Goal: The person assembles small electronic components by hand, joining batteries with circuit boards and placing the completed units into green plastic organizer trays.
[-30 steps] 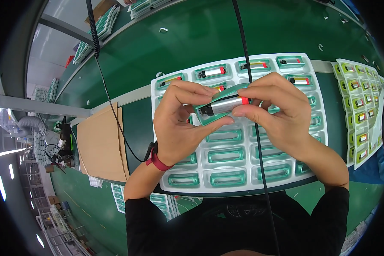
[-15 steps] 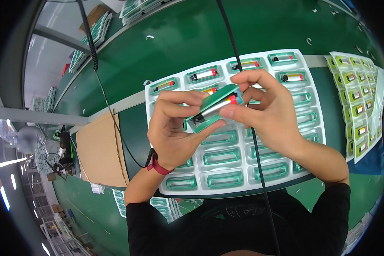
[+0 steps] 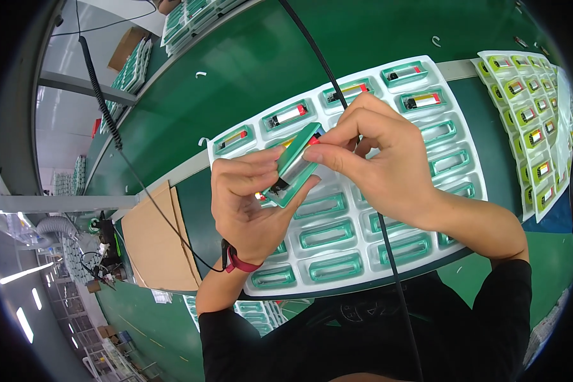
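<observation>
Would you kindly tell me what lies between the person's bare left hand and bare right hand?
The head view shows a green plastic case holding a silver, red-ended cylinder between them.

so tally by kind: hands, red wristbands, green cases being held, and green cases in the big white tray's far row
Hands: 2 (left, right)
Red wristband: 1
Held green case: 1
Green cases in the white tray's far row: 4
Total: 8

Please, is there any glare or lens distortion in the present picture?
Head view: lamps at lower left glare white; head view: the near edge of the white tray bows, and the picture's corners go black.
</observation>
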Available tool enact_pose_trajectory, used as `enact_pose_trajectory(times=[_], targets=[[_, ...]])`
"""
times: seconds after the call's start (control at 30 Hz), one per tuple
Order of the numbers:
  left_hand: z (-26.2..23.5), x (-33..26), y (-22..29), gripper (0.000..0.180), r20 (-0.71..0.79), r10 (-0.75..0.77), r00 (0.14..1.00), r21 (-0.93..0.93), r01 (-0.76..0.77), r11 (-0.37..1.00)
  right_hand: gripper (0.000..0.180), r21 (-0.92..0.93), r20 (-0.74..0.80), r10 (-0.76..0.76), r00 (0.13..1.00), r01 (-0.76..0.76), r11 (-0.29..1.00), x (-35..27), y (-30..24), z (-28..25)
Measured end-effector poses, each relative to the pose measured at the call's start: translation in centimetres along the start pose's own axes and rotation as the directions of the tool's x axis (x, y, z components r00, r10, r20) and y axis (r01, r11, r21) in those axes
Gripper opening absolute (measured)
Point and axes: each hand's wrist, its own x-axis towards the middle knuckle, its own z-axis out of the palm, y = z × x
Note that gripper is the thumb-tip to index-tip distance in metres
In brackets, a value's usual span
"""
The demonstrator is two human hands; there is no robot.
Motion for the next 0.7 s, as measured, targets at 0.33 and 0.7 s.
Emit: enact_pose_trajectory(times=[0.33, 0.7], targets=[[-0.5, 0.5, -0.8, 0.052, 0.071, -0.126, 0.989, -0.314, 0.142, 0.939, 0.033, 0.299, 0.091, 0.195, 0.977, -0.213, 0.93, -0.1, -0.3, 0.1], [-1.9, 1.4, 0.5, 0.039, 0.139, -0.277, 0.951, -0.145, 0.297, 0.944, 0.028, -0.052, 0.223, -0.243, 0.944, 0.261, 0.964, 0.9, 0.1, -1.3]])
